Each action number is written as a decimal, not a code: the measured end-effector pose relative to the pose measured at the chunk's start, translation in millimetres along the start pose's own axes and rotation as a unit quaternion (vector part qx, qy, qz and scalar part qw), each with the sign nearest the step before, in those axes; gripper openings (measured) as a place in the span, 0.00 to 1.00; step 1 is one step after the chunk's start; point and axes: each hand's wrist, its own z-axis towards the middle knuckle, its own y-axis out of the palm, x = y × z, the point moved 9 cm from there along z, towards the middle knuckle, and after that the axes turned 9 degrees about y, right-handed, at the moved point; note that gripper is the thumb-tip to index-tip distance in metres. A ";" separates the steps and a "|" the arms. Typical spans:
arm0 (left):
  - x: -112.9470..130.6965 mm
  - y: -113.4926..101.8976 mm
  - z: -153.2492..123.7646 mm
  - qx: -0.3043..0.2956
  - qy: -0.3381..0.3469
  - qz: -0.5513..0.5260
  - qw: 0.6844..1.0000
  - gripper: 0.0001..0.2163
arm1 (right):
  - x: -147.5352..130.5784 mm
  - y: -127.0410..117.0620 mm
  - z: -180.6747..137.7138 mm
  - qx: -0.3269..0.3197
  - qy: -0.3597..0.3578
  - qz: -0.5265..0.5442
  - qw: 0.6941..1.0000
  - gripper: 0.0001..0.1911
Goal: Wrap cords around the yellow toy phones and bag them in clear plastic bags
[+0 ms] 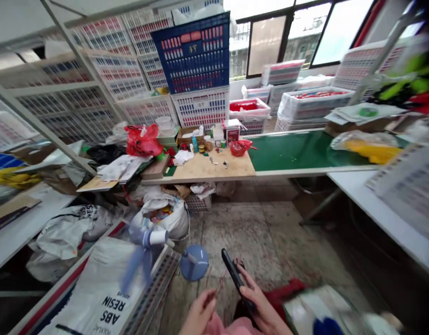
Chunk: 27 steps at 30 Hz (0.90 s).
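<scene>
A dark smartphone (235,274) is held upright at a slant in my right hand (254,295), low in the middle of the view. The fingers wrap behind it and the thumb lies along its near side. To the left of the phone, not touching it, is my left hand (203,309). Its fingers are loosely curled, with the thumb a little apart, and I see nothing in them. Pink clothing (231,325) shows between my forearms.
A blue pedestal fan (194,263) stands at left, beside a crate with an ABS resin sack (102,284). Ahead, a wooden workbench (214,170) holds small bottles and a red bag (240,147). Stacked crates (196,56) rise behind. A white table (385,204) stands right.
</scene>
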 end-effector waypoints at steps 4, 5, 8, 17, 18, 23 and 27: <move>-7.9 51.2 -15.0 -0.055 -0.001 -0.092 0.994 0.34 | -8.3 19.8 -62.8 0.007 -0.079 -0.072 0.994 0.42; -5.1 69.1 -21.4 -0.075 -0.002 -0.141 0.987 0.34 | -11.0 18.9 -76.6 0.036 -0.105 -0.115 0.987 0.43; -0.5 112.7 -42.6 -0.108 -0.021 -0.253 0.961 0.31 | -12.4 7.4 -114.9 0.171 -0.149 -0.276 0.934 0.44; -13.4 157.8 -66.5 -0.081 -0.069 -0.326 0.939 0.18 | -21.2 -7.5 -195.0 0.313 -0.232 -0.481 0.785 0.46; -14.2 160.7 -65.5 -0.078 -0.074 -0.326 0.939 0.16 | -22.7 -12.5 -202.6 0.308 -0.231 -0.474 0.792 0.45; -25.4 180.8 -67.6 -0.082 -0.130 -0.315 0.937 0.17 | -35.6 -43.2 -244.8 0.301 -0.233 -0.460 0.802 0.26; -36.2 205.8 -80.4 -0.105 -0.167 -0.305 0.932 0.22 | -43.9 -64.4 -273.0 0.303 -0.249 -0.468 0.792 0.13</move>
